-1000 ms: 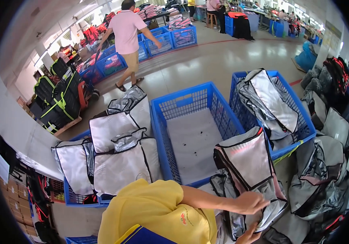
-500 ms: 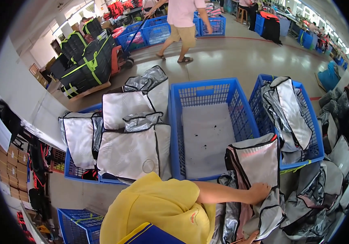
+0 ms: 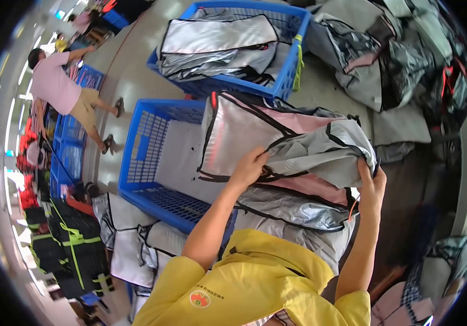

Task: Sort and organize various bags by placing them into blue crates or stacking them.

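A grey-and-white fabric bag piece (image 3: pixel 320 152) with black binding and pinkish sides lies stretched between my hands, over the blue crate's side. My left hand (image 3: pixel 250 167) is closed on the cloth near the middle of the piece. At its far right end, my right hand (image 3: pixel 372 185) grips the grey edge with bent fingers. A thin orange strip (image 3: pixel 353 207) shows by my right hand; I cannot make out what it belongs to. Silver-lined bag pieces (image 3: pixel 293 206) lie beneath.
The blue crate (image 3: pixel 130 146) has a pale liner at its bottom. A second blue crate (image 3: pixel 290 70) beyond holds silver bag pieces. More pieces (image 3: pixel 385 60) are heaped at the far right. A person in a pink shirt (image 3: pixel 54 81) walks at far left, near black bundles (image 3: pixel 76 233).
The view has swung round to the right, toward the bag pieces. My right hand, mostly hidden before, now shows on the bag's end. The bag is spread out wider between both hands.
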{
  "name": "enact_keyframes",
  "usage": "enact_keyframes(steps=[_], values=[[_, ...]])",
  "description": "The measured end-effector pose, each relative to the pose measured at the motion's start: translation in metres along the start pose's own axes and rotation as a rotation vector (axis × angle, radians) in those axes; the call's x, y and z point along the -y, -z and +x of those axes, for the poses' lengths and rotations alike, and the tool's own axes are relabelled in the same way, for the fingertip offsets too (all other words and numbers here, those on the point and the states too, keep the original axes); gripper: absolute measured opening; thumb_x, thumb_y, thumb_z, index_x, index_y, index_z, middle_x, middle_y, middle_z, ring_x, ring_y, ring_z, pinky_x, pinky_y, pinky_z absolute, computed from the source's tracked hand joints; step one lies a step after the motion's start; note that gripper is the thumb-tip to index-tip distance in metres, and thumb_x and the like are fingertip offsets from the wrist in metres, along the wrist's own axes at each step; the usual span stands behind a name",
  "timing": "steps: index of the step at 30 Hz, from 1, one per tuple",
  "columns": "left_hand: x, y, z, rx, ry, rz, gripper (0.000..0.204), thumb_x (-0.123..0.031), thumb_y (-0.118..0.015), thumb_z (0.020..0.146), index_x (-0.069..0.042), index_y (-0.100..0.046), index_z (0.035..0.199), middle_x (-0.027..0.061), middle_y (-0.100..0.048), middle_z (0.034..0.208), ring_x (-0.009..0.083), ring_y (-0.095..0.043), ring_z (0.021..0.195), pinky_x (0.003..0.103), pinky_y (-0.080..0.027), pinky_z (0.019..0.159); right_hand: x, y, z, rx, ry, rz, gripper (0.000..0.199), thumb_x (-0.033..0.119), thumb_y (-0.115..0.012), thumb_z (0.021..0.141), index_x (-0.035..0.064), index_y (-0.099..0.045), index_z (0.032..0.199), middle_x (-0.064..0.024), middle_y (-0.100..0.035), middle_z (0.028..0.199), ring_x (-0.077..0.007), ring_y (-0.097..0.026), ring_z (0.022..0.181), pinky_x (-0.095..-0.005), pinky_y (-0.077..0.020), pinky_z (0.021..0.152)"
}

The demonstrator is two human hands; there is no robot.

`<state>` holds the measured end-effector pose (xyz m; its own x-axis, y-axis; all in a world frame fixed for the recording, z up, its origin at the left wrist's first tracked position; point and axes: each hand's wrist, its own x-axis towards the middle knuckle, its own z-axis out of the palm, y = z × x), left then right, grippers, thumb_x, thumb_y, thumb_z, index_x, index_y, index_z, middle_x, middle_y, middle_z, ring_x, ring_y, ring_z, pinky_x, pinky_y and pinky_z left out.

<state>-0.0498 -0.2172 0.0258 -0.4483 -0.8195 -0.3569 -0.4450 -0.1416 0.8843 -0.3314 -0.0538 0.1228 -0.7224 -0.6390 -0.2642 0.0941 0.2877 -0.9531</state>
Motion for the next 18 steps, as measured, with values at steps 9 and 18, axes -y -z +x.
enact_keyframes(steps=[9,18], values=[[-0.015,0.018,-0.003,0.199,0.132,-0.07,0.025,-0.021,-0.044,0.109,-0.001,-0.057,0.103,0.0016,-0.055,0.076,0.0114,-0.055,0.072,0.028,-0.047,0.069,-0.042,0.031,-0.024,-0.02,-0.193,-0.085,0.027,0.022,-0.066,0.099,-0.0046,-0.064,0.103,0.004,-0.056,0.079,-0.0063,-0.043,0.072,-0.0265,-0.0378,0.063],[-0.026,0.018,0.002,0.167,0.175,0.029,0.022,-0.018,-0.043,0.108,-0.002,-0.058,0.102,0.0016,-0.056,0.075,0.0114,-0.054,0.07,0.028,-0.047,0.065,-0.041,0.038,-0.044,0.107,-0.063,-0.045,0.021,0.008,-0.06,0.089,-0.0066,-0.062,0.104,-0.0013,-0.06,0.076,-0.0086,-0.05,0.072,-0.0279,-0.0443,0.065]])
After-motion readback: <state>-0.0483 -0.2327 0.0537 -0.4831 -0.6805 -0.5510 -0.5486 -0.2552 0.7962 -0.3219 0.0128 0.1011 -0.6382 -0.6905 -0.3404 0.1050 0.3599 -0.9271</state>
